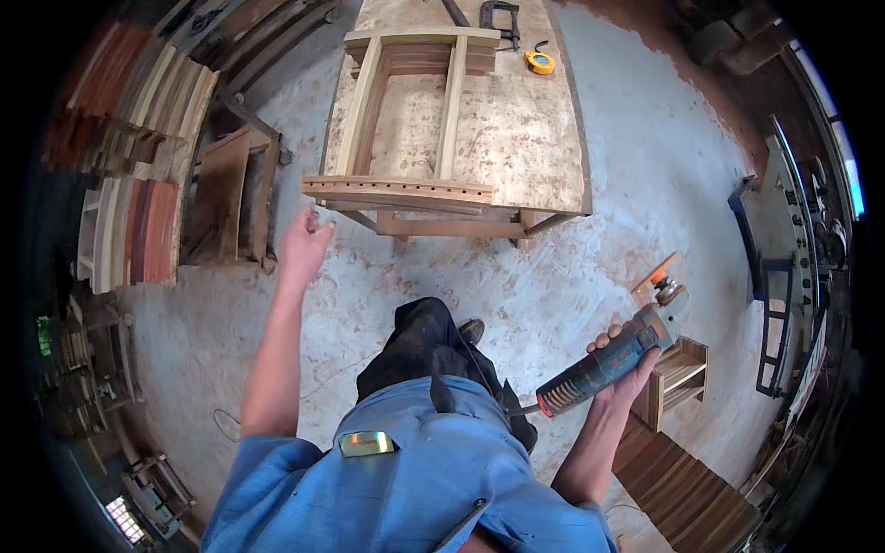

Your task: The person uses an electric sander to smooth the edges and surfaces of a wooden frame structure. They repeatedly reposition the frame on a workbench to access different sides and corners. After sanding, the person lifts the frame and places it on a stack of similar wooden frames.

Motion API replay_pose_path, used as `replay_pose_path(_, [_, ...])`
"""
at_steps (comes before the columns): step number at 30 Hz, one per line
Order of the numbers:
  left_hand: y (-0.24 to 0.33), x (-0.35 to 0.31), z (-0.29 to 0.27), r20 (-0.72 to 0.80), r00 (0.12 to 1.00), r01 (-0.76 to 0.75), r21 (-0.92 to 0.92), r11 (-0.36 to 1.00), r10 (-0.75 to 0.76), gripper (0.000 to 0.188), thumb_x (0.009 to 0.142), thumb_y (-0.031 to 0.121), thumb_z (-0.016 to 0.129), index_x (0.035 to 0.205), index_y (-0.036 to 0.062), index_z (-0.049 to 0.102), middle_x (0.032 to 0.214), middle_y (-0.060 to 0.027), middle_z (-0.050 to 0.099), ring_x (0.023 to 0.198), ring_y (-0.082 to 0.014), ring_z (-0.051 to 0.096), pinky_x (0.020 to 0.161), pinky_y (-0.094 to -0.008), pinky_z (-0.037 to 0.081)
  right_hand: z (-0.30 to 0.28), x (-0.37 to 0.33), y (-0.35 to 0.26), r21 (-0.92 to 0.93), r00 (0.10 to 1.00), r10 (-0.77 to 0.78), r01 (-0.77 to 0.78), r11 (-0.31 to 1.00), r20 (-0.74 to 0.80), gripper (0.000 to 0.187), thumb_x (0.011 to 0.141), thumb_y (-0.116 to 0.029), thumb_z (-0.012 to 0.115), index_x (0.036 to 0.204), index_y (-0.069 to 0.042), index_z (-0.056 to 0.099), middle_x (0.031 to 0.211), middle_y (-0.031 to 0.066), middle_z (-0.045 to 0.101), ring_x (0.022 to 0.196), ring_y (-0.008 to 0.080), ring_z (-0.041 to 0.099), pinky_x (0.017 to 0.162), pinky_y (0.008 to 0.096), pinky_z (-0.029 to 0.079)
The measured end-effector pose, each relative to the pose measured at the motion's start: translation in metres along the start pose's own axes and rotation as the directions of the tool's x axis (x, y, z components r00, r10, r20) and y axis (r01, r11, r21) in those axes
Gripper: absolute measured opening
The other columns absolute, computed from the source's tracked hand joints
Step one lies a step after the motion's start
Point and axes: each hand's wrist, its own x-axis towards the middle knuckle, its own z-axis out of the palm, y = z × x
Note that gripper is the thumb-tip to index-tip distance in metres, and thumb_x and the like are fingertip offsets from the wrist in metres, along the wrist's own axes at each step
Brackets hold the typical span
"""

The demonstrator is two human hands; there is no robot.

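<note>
In my right hand (634, 376) I hold an angle grinder (590, 369) by its body, out to the right over the floor. Its head points away from me and carries an orange disc (656, 275). A power cord leaves its rear end near my waist. My left hand (306, 245) is empty, fingers apart, just short of the front left corner of a wooden frame. That frame (452, 111) lies on a worn worktable (530, 138). Its front rail (396, 190) has a row of dark holes and juts past the table's left front edge.
A yellow tape measure (540, 63) and a black clamp (502, 26) lie at the table's far right. Stacked boards (129, 230) stand at the left. To my right are a small wooden frame (678, 373) and dark planks (682, 488). A thin cable crosses the floor.
</note>
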Motion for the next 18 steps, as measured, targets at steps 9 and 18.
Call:
replay_pose_path(9, [0.010, 0.060, -0.022, 0.096, 0.928, -0.361, 0.475, 0.802, 0.361, 0.062, 0.078, 0.015, 0.075, 0.134, -0.0002, 0.050, 0.138, -0.0212, 0.049, 0.127, -0.0374, 0.047, 0.108, -0.0422, 0.039, 0.102, 0.033, -0.011, -0.652, 0.930, -0.124, -0.144, 0.744, -0.347, 0.034, 0.088, -0.017, 0.058, 0.114, 0.004, 0.055, 0.085, 0.0128, 0.065, 0.067, 0.0218, 0.067, 0.060, 0.0331, 0.056])
replay_pose_path(18, [-0.022, 0.101, -0.023, 0.387, 0.794, -0.551, 0.131, 0.824, 0.469, 0.049, 0.075, 0.007, 0.075, 0.120, 0.0002, 0.056, 0.116, -0.0179, 0.059, 0.111, -0.0372, 0.053, 0.094, -0.0434, 0.045, 0.220, 0.047, 0.098, -0.802, 0.864, 0.044, -0.483, 0.353, -0.501, 0.039, 0.076, -0.022, 0.073, 0.105, 0.002, 0.065, 0.086, 0.0061, 0.067, 0.076, 0.0133, 0.064, 0.072, 0.0312, 0.053])
